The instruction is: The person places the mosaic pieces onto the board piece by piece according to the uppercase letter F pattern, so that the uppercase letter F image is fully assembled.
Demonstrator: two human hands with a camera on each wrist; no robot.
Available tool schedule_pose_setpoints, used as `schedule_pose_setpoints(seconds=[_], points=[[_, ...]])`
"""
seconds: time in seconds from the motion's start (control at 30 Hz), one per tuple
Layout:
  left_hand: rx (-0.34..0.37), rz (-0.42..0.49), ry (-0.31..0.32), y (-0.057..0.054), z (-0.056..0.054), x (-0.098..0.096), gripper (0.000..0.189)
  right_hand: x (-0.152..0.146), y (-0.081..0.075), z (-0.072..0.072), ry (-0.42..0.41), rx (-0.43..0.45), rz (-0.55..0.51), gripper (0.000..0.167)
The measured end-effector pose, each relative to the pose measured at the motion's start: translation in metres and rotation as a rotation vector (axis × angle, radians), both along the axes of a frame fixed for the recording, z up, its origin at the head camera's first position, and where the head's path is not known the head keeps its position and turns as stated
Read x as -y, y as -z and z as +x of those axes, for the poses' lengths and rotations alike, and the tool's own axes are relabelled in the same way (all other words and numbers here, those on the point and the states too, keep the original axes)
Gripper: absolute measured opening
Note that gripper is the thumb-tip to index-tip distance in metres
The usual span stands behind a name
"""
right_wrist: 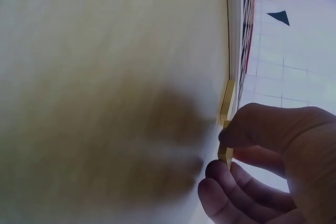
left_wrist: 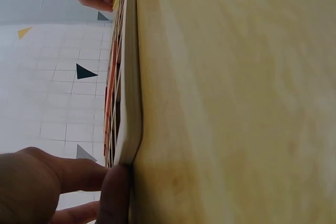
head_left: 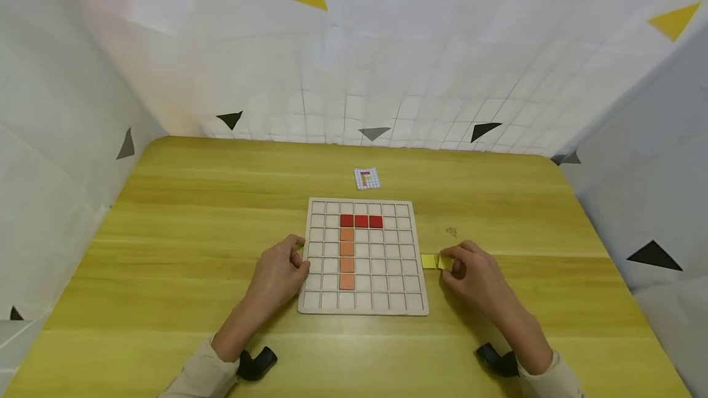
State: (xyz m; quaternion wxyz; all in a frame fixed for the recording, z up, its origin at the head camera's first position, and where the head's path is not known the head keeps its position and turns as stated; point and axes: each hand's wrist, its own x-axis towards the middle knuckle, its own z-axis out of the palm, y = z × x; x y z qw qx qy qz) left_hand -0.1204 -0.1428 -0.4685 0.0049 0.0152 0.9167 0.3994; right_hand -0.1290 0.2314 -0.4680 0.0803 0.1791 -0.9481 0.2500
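A pale square grid board (head_left: pixel 387 275) lies on the table. Three red tiles (head_left: pixel 361 221) form a row in it, and a column of several orange tiles (head_left: pixel 346 249) runs down from the leftmost red one. My left hand (head_left: pixel 279 269) holds the board's left edge; its thumb (left_wrist: pixel 114 192) touches the rim in the left wrist view. To the right of the board, my right hand (head_left: pixel 478 275) pinches a yellow tile (head_left: pixel 444 261), seen on edge between thumb and finger in the right wrist view. Beside it, against the board, lies another yellow tile (head_left: pixel 428 261).
A small pattern card (head_left: pixel 367 179) showing a similar red and orange shape lies behind the board. The wooden table (head_left: pixel 221 201) meets white sheeted walls (head_left: pixel 387 48) at its back and sides. Black wrist mounts (head_left: pixel 257 364) sit below both hands.
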Motion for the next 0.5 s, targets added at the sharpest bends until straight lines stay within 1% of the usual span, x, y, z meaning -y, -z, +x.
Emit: schedule_pose_setpoints(seconds=[0.2, 0.5], points=[[-0.017, -0.006, 0.0, 0.0007, 0.0006, -0.0001, 0.036, 0.0011, -0.0011, 0.0016, -0.005, -0.003, -0.013, 0.03], [-0.011, -0.006, -0.001, 0.0019, 0.0018, -0.0003, 0.035, 0.0013, -0.0018, 0.0038, 0.001, -0.003, -0.005, 0.03]])
